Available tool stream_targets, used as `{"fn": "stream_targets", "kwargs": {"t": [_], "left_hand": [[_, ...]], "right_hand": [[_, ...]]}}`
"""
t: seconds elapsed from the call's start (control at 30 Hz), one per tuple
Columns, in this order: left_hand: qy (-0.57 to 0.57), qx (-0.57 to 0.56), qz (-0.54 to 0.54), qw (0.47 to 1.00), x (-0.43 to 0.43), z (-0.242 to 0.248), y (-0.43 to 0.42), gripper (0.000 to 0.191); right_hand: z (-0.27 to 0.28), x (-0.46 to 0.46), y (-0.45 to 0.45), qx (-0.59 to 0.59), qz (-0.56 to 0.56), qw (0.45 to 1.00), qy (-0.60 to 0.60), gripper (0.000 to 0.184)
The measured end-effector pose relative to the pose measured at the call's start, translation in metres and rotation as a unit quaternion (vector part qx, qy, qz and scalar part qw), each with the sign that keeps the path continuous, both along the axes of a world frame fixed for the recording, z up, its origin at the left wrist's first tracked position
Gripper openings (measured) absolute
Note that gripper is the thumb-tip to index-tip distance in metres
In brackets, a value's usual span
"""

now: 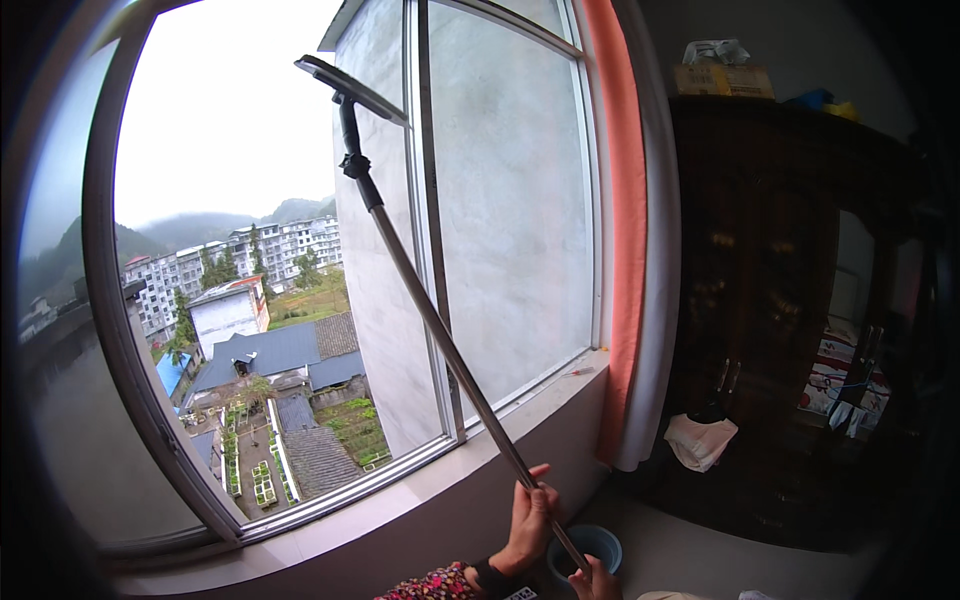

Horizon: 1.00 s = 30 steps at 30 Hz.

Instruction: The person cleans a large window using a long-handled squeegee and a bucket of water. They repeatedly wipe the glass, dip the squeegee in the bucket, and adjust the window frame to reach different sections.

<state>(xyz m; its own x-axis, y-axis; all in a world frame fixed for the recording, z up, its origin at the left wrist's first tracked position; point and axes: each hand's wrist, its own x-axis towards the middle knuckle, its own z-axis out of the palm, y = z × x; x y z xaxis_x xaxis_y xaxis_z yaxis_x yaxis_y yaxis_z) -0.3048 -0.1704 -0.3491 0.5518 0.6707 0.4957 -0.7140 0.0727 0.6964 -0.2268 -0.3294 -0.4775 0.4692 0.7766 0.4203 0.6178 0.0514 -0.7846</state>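
Note:
A long metal pole (442, 330) slants up across the window, with a window squeegee head (352, 88) on its black joint at the upper end. My left hand (529, 521) is wrapped around the lower part of the pole, above the sill's height in the picture's lower middle. Closer to the pole's bottom end, my right hand (596, 581) grips it at the picture's lower edge. The squeegee head is tilted in front of the open window section, its right end by the window frame (418, 187). Whether it touches the frame I cannot tell.
Right of the frame is a glass pane (510, 202). A small tool with a red part (578, 372) lies on the windowsill (555, 390). Coral curtains (626, 247) hang beside it. A blue bucket (613, 551) stands on the floor behind my hands. A dark wooden wardrobe (750, 300) stands at right.

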Motion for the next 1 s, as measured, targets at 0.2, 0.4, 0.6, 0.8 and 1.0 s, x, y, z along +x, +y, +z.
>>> {"fn": "stream_targets", "kwargs": {"t": [0.2, 0.4, 0.6, 0.8, 1.0], "left_hand": [[-0.023, -0.014, -0.002, 1.0, -0.043, 0.084, 0.089, 0.049], [0.084, -0.065, 0.036, 0.994, -0.05, 0.068, 0.113, 0.042], [0.198, -0.046, 0.084, 0.975, -0.063, 0.017, 0.139, 0.025], [0.074, 0.001, 0.128, 0.989, -0.088, 0.087, 0.275, 0.023], [0.053, 0.02, 0.127, 0.99, -0.095, 0.142, 0.356, 0.021]], "right_hand": [[-0.015, -0.001, 0.004, 0.074, 0.072, 0.993, -0.065, 0.031], [0.024, -0.04, 0.068, 0.08, 0.057, 0.994, 0.051, 0.031], [0.072, -0.079, 0.205, 0.146, 0.049, 0.988, 0.012, 0.041], [0.094, -0.096, 0.323, 0.162, 0.254, 0.94, 0.163, 0.046], [0.066, -0.114, 0.385, 0.122, 0.217, 0.946, 0.207, 0.029]]}}
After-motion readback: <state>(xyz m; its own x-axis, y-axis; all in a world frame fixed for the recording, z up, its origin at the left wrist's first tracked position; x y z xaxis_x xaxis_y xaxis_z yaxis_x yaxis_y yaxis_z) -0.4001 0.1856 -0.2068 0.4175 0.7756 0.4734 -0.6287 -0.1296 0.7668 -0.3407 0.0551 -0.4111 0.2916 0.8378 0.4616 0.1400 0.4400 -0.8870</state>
